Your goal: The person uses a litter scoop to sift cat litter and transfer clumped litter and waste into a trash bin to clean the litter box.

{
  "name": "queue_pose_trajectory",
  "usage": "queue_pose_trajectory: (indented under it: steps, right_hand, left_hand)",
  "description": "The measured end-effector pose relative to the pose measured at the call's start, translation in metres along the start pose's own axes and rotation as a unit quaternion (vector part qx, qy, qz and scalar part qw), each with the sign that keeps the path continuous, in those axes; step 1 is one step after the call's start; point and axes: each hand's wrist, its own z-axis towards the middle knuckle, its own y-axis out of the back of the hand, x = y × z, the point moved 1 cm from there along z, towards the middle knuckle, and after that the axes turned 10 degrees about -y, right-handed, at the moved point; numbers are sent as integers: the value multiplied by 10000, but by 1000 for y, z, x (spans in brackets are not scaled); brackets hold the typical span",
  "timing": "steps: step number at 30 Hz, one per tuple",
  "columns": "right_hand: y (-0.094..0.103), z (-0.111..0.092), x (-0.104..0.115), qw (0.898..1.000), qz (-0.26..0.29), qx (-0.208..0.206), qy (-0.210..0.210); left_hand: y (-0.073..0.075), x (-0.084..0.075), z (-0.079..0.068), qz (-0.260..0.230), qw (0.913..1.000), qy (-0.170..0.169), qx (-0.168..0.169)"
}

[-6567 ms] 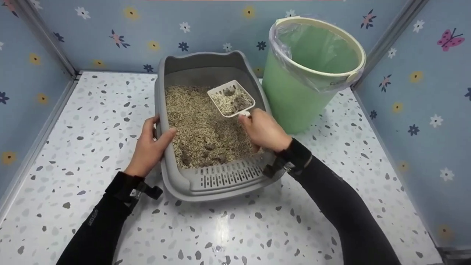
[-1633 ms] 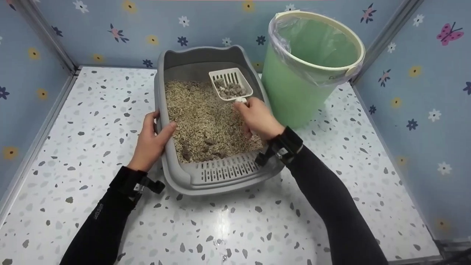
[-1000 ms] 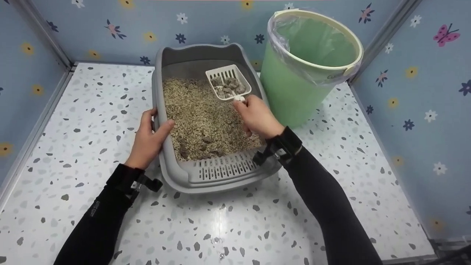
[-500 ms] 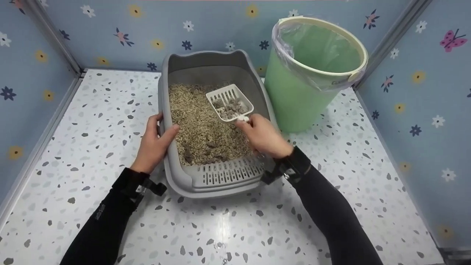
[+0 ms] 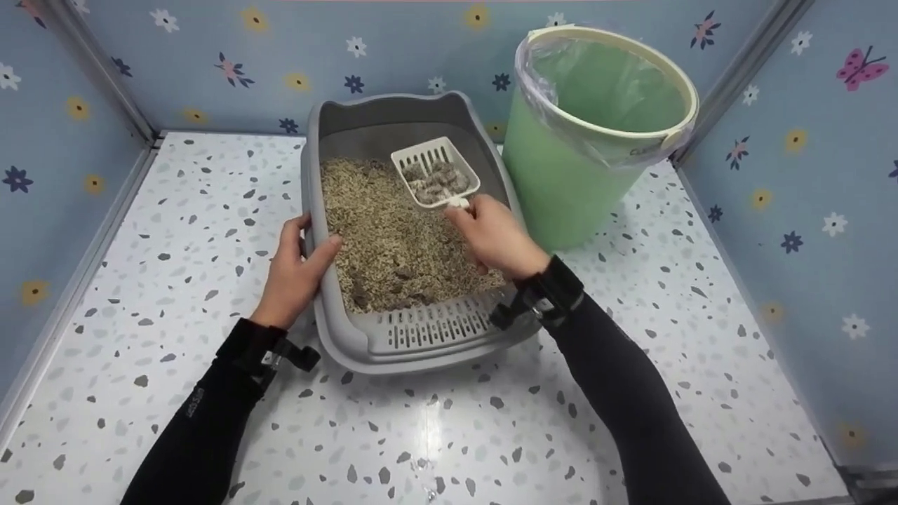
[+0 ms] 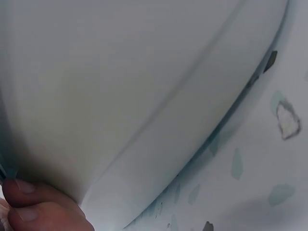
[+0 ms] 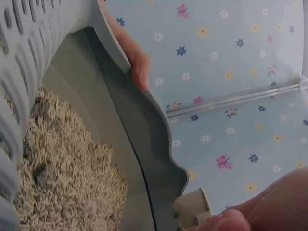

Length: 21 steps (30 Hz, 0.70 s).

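Observation:
A grey litter box (image 5: 393,137) holds pale granular litter (image 5: 382,231), with dark clumps (image 5: 359,293) near its perforated front. My left hand (image 5: 289,280) grips the box's left rim, thumb over the inside edge; two fingertips (image 6: 45,209) press against the outer wall in the left wrist view. In my right hand (image 5: 499,237) is the handle of a white slotted litter scoop (image 5: 429,151), held over the right back part of the box. Several grey-brown clumps (image 5: 442,182) lie in the scoop's lower half, its upper slots bare. The right wrist view shows the handle's end (image 7: 191,207) by my hand.
Close against the box's right side stands a tall green bin (image 5: 561,189) with a clear plastic liner (image 5: 544,66) over its rim. Blue flowered walls (image 5: 210,63) enclose the speckled white floor (image 5: 182,231) at the back and both sides.
Loose pale litter in the scoop has dropped away since the oldest frame, leaving mostly clumps. The scoop shifts back and forth, lately slightly toward the back. My left hand stays on the rim.

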Motion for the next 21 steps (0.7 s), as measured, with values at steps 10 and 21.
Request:
queue_pose_trajectory:
  steps: [10, 21]
  right_hand:
    - [10, -10, -13, 9997, -174, 33, -170]
    - [37, -18, 19, 9985, -537, -15, -140]
  left_hand:
    - [-14, 0, 1, -207, 9997, -67, 141]
    - [-2, 1, 0, -43, 10000, 28, 3]
